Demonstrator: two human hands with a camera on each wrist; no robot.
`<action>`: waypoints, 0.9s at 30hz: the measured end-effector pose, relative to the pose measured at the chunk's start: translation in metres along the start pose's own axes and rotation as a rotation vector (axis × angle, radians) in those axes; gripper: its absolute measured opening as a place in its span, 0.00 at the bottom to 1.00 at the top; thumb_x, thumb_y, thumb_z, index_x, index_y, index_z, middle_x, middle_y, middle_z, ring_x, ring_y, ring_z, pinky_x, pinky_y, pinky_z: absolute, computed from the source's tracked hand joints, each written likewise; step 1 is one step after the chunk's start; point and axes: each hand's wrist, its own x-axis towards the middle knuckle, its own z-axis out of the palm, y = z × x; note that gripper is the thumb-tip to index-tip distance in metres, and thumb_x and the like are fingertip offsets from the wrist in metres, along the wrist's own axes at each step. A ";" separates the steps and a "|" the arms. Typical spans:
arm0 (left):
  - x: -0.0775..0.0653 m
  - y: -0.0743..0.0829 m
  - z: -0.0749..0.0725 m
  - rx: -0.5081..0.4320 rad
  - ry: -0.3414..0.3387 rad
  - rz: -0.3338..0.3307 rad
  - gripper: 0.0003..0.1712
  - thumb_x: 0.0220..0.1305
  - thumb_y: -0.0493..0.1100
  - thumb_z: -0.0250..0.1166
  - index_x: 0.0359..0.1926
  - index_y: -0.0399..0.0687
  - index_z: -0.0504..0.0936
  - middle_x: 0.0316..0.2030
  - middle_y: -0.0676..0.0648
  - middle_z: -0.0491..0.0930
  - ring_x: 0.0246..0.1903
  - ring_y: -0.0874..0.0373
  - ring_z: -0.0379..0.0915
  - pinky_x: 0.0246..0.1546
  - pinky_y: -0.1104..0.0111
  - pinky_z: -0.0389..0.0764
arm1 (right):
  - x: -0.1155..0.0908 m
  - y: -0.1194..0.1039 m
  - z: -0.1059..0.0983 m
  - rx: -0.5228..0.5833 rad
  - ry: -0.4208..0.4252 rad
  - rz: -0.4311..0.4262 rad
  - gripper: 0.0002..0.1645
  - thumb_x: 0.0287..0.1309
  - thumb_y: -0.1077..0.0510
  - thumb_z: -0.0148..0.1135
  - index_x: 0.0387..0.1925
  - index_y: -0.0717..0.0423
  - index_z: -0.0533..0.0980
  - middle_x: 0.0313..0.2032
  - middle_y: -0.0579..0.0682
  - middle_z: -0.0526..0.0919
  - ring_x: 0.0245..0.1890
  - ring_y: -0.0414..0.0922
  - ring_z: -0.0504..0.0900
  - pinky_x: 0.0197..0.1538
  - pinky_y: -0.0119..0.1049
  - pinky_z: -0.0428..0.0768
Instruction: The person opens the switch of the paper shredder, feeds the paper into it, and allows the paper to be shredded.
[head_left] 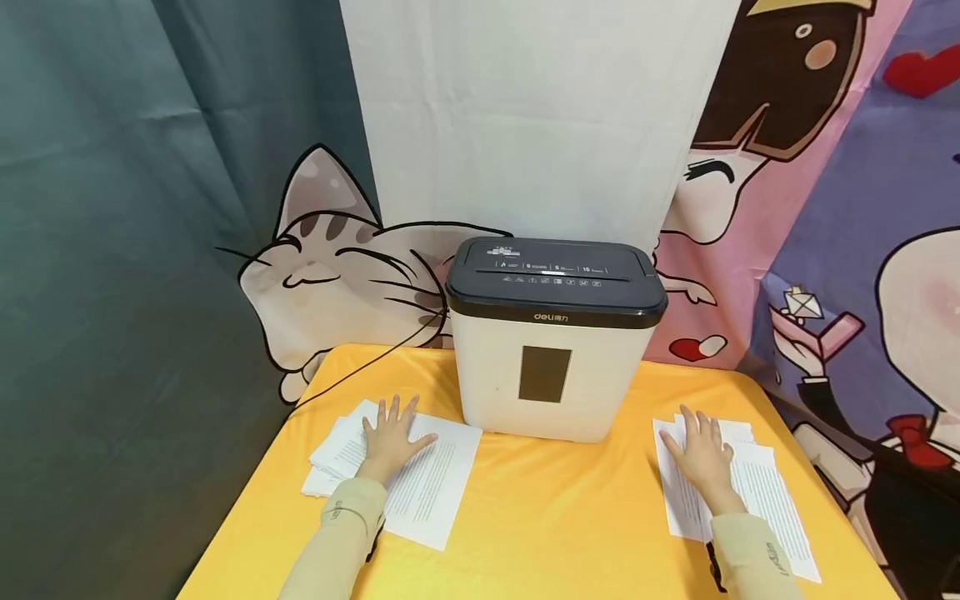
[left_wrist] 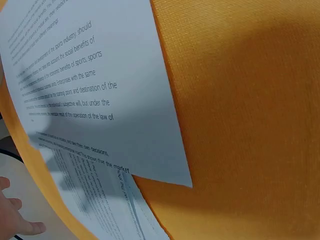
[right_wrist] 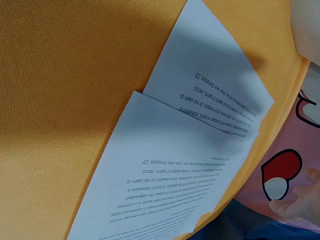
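The left hand point(head_left: 390, 446) is showing a wide spread of fingers above the left papers point(head_left: 438, 483), printed sheets that are overlapping at uneven angles near the front left of the shredder point(head_left: 555, 392). The right hand point(head_left: 703, 458) is likewise showing spread fingers, over the right papers point(head_left: 776, 500), which are lying overlapped near the table's right edge. Whether either palm is touching paper, I cannot tell. The shredder is standing upright between the two piles, farther back on the yellow tablecloth point(head_left: 562, 517). A dark cable point(head_left: 367, 364) is running leftward from it.
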 end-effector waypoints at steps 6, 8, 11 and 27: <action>0.002 -0.001 -0.002 -0.002 0.018 0.002 0.50 0.47 0.74 0.51 0.67 0.62 0.46 0.66 0.39 0.49 0.65 0.36 0.38 0.55 0.35 0.45 | 0.002 -0.002 -0.001 0.015 0.015 -0.010 0.41 0.58 0.40 0.45 0.64 0.59 0.49 0.59 0.71 0.54 0.59 0.71 0.49 0.46 0.71 0.52; 0.002 -0.001 -0.003 0.000 0.025 0.009 0.49 0.48 0.74 0.50 0.67 0.63 0.45 0.66 0.39 0.49 0.64 0.36 0.40 0.55 0.35 0.46 | 0.003 -0.003 -0.002 0.027 0.020 -0.010 0.41 0.58 0.40 0.46 0.64 0.59 0.49 0.59 0.71 0.54 0.59 0.70 0.49 0.46 0.70 0.53; 0.001 0.001 -0.006 -0.018 0.032 0.021 0.49 0.49 0.73 0.50 0.67 0.63 0.45 0.66 0.38 0.51 0.64 0.36 0.41 0.55 0.35 0.45 | 0.004 -0.005 -0.004 0.044 0.035 -0.015 0.40 0.59 0.41 0.46 0.64 0.59 0.49 0.58 0.71 0.55 0.59 0.70 0.50 0.45 0.70 0.53; 0.001 0.019 -0.027 -0.012 0.126 0.116 0.44 0.51 0.66 0.55 0.66 0.59 0.51 0.64 0.40 0.55 0.64 0.39 0.45 0.56 0.38 0.48 | 0.012 -0.033 -0.022 0.174 0.125 -0.095 0.39 0.58 0.44 0.50 0.64 0.60 0.51 0.58 0.69 0.59 0.57 0.66 0.56 0.43 0.67 0.57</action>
